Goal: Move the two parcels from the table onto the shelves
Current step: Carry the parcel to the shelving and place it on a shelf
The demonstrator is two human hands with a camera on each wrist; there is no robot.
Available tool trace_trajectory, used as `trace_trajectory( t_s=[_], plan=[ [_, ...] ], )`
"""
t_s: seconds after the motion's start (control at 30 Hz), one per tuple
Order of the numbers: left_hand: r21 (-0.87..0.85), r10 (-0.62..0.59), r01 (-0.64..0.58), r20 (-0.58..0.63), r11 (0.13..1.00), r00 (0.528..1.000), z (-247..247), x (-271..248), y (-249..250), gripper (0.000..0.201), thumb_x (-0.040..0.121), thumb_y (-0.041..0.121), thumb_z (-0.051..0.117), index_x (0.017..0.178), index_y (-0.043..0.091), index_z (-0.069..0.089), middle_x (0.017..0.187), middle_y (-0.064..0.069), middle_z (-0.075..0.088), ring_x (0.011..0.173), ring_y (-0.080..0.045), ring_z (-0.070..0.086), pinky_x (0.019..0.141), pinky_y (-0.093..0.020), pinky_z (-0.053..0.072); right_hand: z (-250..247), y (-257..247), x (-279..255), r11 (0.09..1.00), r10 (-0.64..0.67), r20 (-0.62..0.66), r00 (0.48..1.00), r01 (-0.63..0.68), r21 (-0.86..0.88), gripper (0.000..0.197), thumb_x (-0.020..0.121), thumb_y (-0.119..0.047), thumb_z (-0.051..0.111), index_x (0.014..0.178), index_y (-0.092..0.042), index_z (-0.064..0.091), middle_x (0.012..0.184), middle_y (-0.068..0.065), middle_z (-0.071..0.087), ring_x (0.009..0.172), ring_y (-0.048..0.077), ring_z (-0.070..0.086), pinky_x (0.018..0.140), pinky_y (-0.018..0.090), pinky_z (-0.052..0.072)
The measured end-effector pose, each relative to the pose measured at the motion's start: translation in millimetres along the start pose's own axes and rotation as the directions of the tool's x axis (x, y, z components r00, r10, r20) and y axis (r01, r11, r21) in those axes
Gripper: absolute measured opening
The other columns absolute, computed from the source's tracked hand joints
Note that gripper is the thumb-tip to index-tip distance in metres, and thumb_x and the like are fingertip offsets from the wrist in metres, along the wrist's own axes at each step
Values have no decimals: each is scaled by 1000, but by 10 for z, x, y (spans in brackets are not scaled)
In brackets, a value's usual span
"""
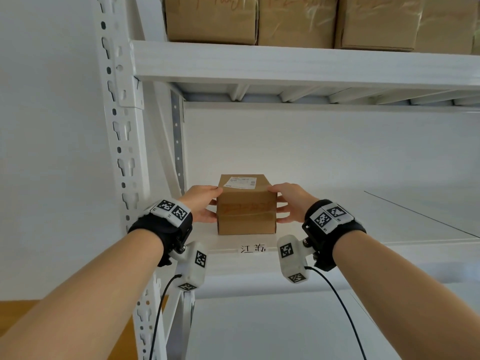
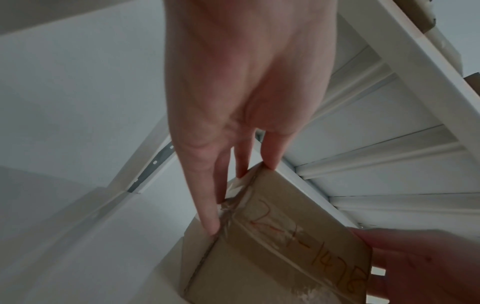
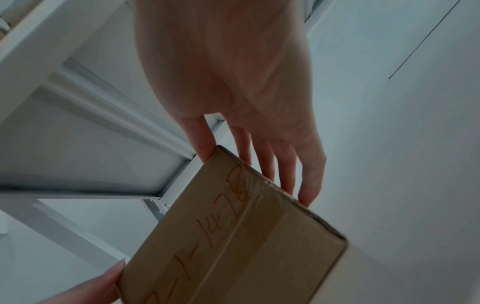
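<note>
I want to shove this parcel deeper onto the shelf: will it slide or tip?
Probably slides: the parcel sits flat on the smooth white shelf and looks about as wide as tall. Likely stiff: its taped cardboard edges look crisp where the left hand and right hand press its sides. Weight is unclear.

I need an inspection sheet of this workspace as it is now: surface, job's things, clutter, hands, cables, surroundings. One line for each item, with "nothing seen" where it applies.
Surface: white middle shelf, with a handwritten label on its front edge.
Job's things: one parcel seems to sit on the middle shelf near its left front; the second parcel is not in view.
Clutter: nothing seen.
Hands: left hand and right hand press opposite sides of the parcel with straight fingers, thumbs at its top edge.
Cables: black cables hang from the wrist cameras, below the parcel.
Surroundings: cardboard boxes on the upper shelf; perforated post at left; white wall.
</note>
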State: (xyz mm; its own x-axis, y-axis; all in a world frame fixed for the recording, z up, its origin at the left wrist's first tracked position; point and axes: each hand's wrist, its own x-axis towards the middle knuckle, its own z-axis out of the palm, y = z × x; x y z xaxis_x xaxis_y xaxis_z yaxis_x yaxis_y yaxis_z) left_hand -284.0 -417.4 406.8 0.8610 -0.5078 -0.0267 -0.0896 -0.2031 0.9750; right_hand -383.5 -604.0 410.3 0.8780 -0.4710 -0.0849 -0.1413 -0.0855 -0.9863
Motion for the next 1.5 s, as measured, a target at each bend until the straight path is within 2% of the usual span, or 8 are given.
trace_trajectory(
  t_s=[0.07,0.23,0.33,0.5,0.7,0.97,1.2,1.5],
  plan=[
    [39,12,-10,-41,999,999,0,3,-34,46,96,32,50,140,18,46,135,-14,50,110,-34,59,89,-42,54,20,1,-43,1000,-11,-7,1000,11,-7,31,91,-25,56,119,-13,52,112,7,57,109,30,54,91,47,46],
    [215,123,-91,-143,972,982,-8,-149,-64,47,98,29,45,143,17,40,144,-10,44,122,-32,53,90,-39,50,54,11,-190,989,-124,-124,984,112,-101,46,88,-31,61,128,-9,54,131,7,54,119,26,50,94,40,43],
    [442,305,-192,-200,876,931,-29,-307,-97,41,99,22,41,138,9,47,143,-13,49,126,-31,50,100,-39,47,52,54,-353,954,-225,-127,966,192,-232,44,92,-24,56,130,-3,54,125,10,56,109,22,50,89,31,40],
    [641,442,-196,-249,742,862,-17,-741,-307,36,97,21,43,130,9,55,128,-13,62,119,-30,56,99,-35,42,82,223,-709,893,-316,-146,937,242,-380,53,92,-25,56,140,-6,44,141,12,50,131,29,46,103,34,38],
    [752,372,-113,-185,649,910,78,-1335,-674,39,95,32,47,129,14,55,129,-10,61,117,-28,58,96,-34,44,227,559,-1263,729,-437,7,899,359,-583,37,94,-19,47,128,-6,55,132,12,57,123,31,52,98,35,42],
    [847,211,40,-177,530,961,78,-2104,-1348,39,95,33,43,129,15,54,131,-9,60,115,-29,59,95,-37,47,693,1161,-1769,541,-346,222,911,388,-747,47,94,-27,46,139,-12,44,142,11,49,129,29,47,105,41,41],
    [915,155,136,-208,379,966,-453,-2432,-1850,33,96,27,38,116,13,61,113,-9,67,99,-27,64,71,-31,43,1421,1514,-1973,392,-281,357,891,446,-805,41,95,-24,42,133,-10,46,132,13,53,120,32,52,100,43,41],
    [925,77,159,-197,345,977,-1463,-2428,-2379,31,96,25,39,113,11,61,98,-9,70,82,-25,66,72,-37,56,2670,1818,-1863,317,-177,385,906,423,-849,38,93,-18,41,130,-8,48,132,13,52,118,32,53,101,43,41]
  ],
)
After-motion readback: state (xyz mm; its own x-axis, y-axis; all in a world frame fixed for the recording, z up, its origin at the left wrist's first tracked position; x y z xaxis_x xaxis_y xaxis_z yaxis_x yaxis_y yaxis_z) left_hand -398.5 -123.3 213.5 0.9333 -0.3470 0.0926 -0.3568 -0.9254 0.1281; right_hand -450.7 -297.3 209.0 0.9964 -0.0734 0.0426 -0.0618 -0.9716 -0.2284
